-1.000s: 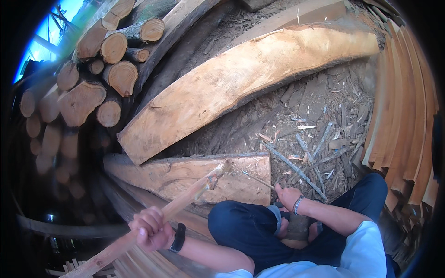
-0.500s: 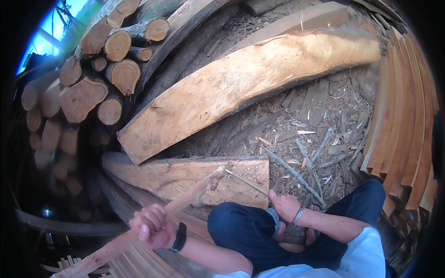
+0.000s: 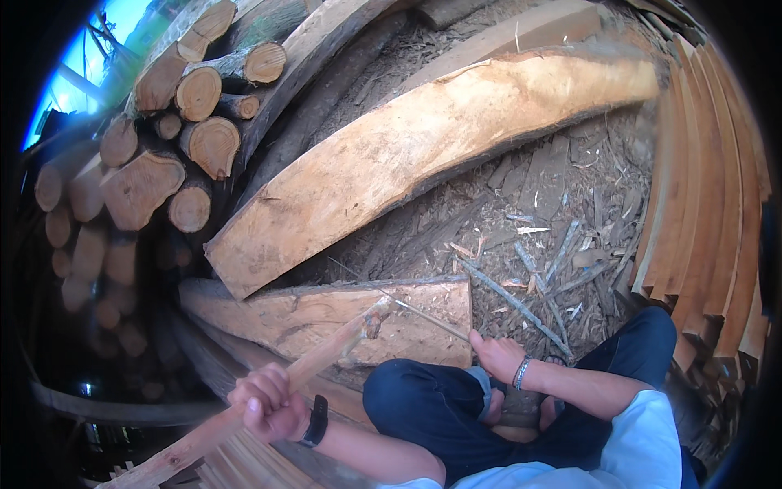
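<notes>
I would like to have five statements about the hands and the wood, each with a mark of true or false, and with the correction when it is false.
1. The left hand grips a wooden pole. True.
2. The right hand is empty. False: it holds a thin tool.
3. A dark band is on the left wrist. True.
4. The round cut logs are piled at the picture's lower right. False: they are at its upper left.
5. Long boards lie along the picture's right side. True.
</notes>
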Available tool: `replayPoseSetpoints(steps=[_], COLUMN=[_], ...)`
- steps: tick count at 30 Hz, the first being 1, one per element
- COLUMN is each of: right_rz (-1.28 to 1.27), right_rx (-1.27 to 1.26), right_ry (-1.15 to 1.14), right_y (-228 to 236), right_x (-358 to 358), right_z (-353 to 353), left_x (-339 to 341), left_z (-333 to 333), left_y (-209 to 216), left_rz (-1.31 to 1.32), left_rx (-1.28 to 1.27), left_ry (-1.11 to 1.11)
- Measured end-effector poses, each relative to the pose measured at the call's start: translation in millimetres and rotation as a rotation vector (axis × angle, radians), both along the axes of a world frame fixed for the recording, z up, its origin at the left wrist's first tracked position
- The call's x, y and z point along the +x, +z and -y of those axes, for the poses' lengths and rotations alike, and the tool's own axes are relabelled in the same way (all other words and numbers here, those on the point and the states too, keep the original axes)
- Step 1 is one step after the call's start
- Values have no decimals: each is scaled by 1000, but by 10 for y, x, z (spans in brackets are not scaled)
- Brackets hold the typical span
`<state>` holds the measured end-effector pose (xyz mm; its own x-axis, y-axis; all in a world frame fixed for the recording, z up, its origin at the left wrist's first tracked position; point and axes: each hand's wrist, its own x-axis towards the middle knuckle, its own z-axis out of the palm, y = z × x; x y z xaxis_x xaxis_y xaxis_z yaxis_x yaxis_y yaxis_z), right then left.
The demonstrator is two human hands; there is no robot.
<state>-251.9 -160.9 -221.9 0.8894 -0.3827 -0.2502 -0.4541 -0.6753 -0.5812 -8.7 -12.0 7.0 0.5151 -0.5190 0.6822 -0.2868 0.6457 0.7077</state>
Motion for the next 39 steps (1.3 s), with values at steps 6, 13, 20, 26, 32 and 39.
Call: replayPoseSetpoints(steps=[6, 13, 20, 26, 32, 39], right_rz=[-110, 140, 20, 176, -81, 44], right_rx=[-10, 203, 1788, 358, 28, 92], right_ry=[34, -90, -331, -246, -69, -85], right_y=[-191, -483, -282, 111, -574, 246], right_x=[-87, -114, 39, 54, -162, 99], right_z=[-21, -99, 213, 158, -24, 60], left_x=[8, 36, 33, 21, 11, 32], left_z=[-5, -36, -50, -61, 2, -52], left_y=[-15, -43, -57, -29, -55, -49], left_rz=[-8, -15, -96, -95, -119, -121], left_rx=[-3, -1, -61, -59, -79, -87], left_ry=[-17, -36, 53, 103, 89, 95])
